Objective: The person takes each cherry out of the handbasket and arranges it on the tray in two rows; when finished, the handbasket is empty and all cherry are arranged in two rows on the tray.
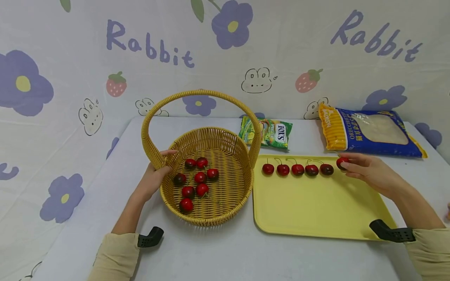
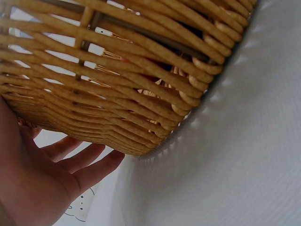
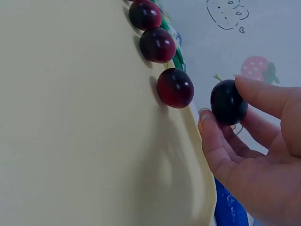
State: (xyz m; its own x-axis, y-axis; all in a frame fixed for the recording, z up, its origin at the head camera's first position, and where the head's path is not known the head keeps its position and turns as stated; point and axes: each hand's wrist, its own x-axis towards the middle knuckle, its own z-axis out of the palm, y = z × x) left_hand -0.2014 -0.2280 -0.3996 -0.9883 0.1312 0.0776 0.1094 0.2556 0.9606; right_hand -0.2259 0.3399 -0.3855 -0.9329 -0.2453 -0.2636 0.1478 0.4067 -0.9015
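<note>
Head view: left hand [image 1: 153,177] grips the basket [image 1: 207,221] beside its handle [image 1: 201,93], seemingly to steady it; right hand [image 1: 373,171] pinches a cherry [image 1: 341,164]. That pinch leaves its stem [image 3: 217,76] free.

Green snack packet [image 1: 270,134] left of blue-and-yellow pasta bag [image 1: 372,130] on white table [image 1: 211,253]; purple-flowered backdrop [image 1: 284,43] behind.

Basket [image 2: 117,101] cut off by left wrist view's top edge; green packet [image 1: 272,133] partly hidden behind basket handle [image 1: 256,146]
</note>
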